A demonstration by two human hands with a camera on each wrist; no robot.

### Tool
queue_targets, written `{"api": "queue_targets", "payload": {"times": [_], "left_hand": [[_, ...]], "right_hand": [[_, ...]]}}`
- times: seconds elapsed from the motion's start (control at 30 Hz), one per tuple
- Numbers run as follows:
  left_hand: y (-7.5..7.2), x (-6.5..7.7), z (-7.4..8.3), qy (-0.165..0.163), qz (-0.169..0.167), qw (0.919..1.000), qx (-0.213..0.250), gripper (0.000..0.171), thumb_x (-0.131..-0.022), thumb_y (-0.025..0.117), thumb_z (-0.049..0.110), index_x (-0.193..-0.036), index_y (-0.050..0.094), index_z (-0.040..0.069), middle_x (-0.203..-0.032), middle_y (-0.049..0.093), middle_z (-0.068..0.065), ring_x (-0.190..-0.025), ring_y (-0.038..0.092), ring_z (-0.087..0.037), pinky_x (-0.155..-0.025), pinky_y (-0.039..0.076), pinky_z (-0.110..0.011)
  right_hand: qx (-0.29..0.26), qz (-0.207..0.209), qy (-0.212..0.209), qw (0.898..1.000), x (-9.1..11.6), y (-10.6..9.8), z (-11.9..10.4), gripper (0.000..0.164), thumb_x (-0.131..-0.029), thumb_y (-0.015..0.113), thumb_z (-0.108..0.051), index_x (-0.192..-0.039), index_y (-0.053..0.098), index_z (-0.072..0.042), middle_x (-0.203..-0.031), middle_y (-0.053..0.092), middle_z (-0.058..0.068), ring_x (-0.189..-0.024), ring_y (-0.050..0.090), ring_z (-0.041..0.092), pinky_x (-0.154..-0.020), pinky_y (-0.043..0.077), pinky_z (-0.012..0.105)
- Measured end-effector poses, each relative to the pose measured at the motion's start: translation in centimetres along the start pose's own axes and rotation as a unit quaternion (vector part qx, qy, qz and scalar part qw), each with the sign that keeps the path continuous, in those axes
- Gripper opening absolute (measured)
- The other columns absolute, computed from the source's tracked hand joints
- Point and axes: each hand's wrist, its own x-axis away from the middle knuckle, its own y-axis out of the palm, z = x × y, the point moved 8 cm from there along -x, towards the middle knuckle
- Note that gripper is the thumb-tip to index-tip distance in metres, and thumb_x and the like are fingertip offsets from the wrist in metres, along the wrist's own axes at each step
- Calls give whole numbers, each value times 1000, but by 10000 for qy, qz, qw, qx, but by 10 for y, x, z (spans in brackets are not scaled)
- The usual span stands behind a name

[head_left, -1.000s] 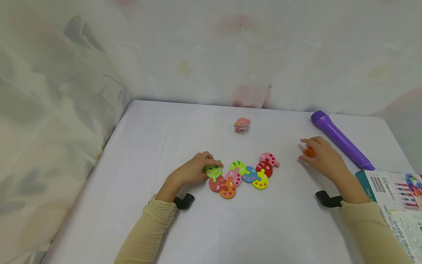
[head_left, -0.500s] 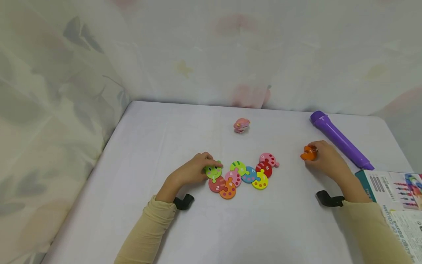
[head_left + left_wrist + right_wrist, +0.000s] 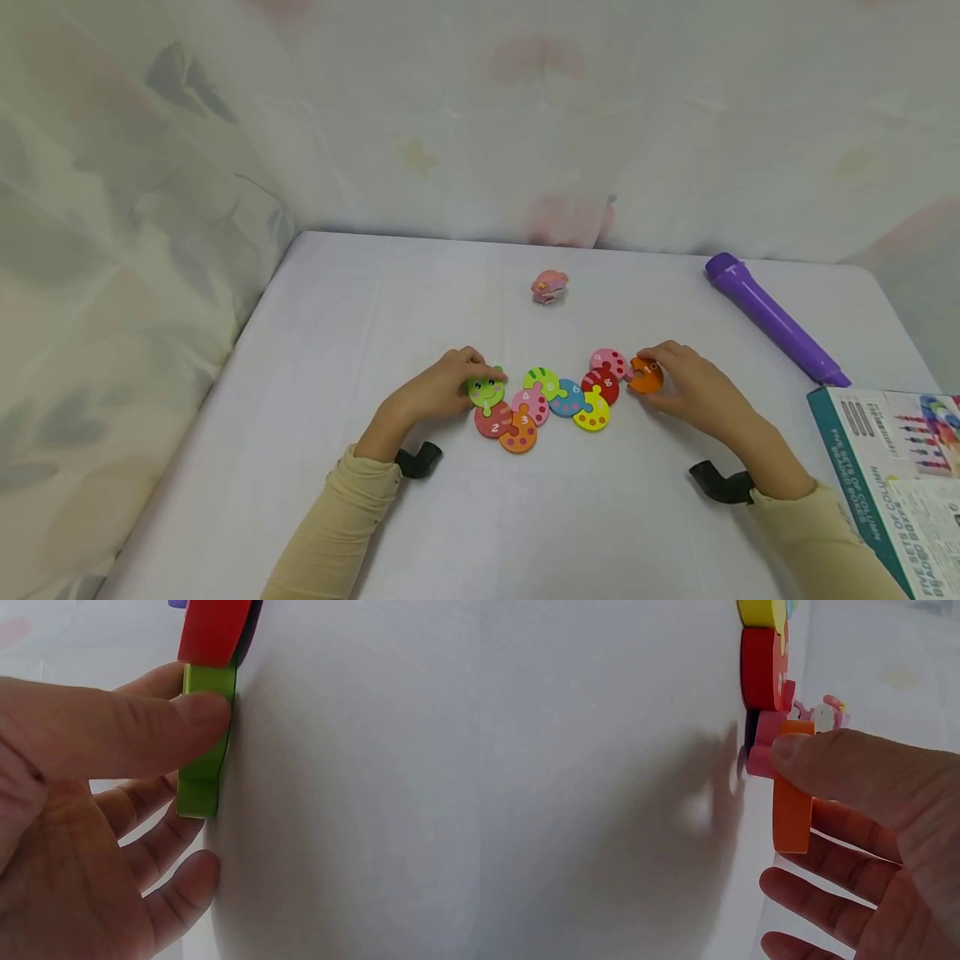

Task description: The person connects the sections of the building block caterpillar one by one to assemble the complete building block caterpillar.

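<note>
A row of round wooden puzzle pieces, joined as a numbered caterpillar, lies on the white table. My left hand [image 3: 442, 385] pinches the green smiling head piece [image 3: 487, 392] at the left end, thumb on its near edge in the left wrist view. With thumb and fingers, my right hand [image 3: 701, 390] holds an orange puzzle piece [image 3: 647, 377] at the other end, beside the pink piece [image 3: 606, 362] marked 9. In the right wrist view the orange piece [image 3: 791, 817] stands off the table and partly overlaps the pink piece's knob [image 3: 763, 754]. Its far side is hidden by the fingers.
A small pink toy figure [image 3: 550, 286] stands behind the row. Toward the back right lies a purple tube [image 3: 776, 317] with a wider end. A printed teal-and-white box [image 3: 870, 467] fills the right front corner. Patterned cloth [image 3: 480, 125] hangs behind the table.
My right hand has carried the orange piece leftward and nearer, from open table to the pink end of the row. The left hand has stayed on the green head piece.
</note>
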Motion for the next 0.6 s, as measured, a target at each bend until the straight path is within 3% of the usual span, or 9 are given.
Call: {"api": "queue_targets", "payload": {"times": [0.27,0.6], "left_hand": [[0,-2,0,44,1,10000,-19,45,-81,65,2,-120,63,25,-110,49,-2,-102,43,-18,-81,44,-28],[1,-2,-1,68,-5,10000,-22,46,-81,65,1,-120,63,24,-110,49,-2,-102,43,-18,-82,43,-28]], "right_hand": [[129,160,-93,9997,-3,0,-2,54,-74,77,-20,-119,55,0,-111,57,15,-103,53,31,-87,44,51],[244,66,146,9996,-9,6,1,57,-74,77,-22,-121,55,0,-114,56,18,-104,52,34,-87,42,54]]}}
